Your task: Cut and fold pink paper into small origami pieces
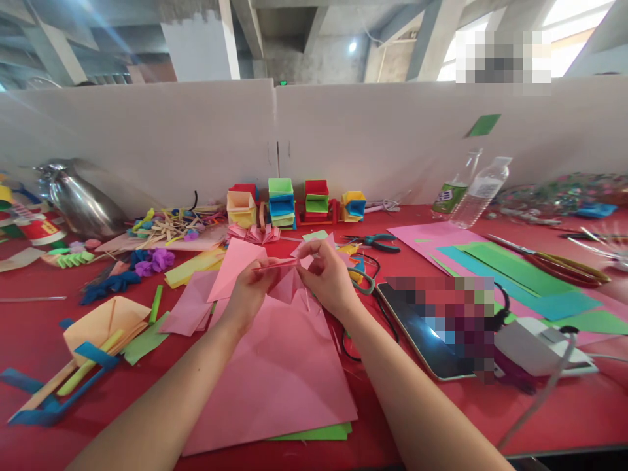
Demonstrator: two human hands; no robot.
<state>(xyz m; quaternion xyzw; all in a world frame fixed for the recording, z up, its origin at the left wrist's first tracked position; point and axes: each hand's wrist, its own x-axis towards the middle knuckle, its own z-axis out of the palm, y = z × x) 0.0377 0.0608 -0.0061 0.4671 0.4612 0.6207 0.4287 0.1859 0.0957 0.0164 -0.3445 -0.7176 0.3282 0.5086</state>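
My left hand (249, 291) and my right hand (330, 280) are close together above the middle of the table. Between them is a small piece of folded pink paper (280, 263), seen nearly edge-on. The left fingers pinch its left end, and the right thumb and fingertips close on its right end. Below lies a large pink sheet (279, 379), with green paper (314, 433) showing under its near edge. A folded pink piece (238, 261) stands just beyond the left hand. Other pink paper behind the fingers is partly hidden.
Small coloured paper boxes (280, 204) line the white partition (383, 144). Pliers (377, 242), a tablet-like device (417, 340) and scissors (559, 261) lie to the right, near plastic bottles (483, 190). On the left are a metal jug (83, 196) and a peach paper construction (103, 327).
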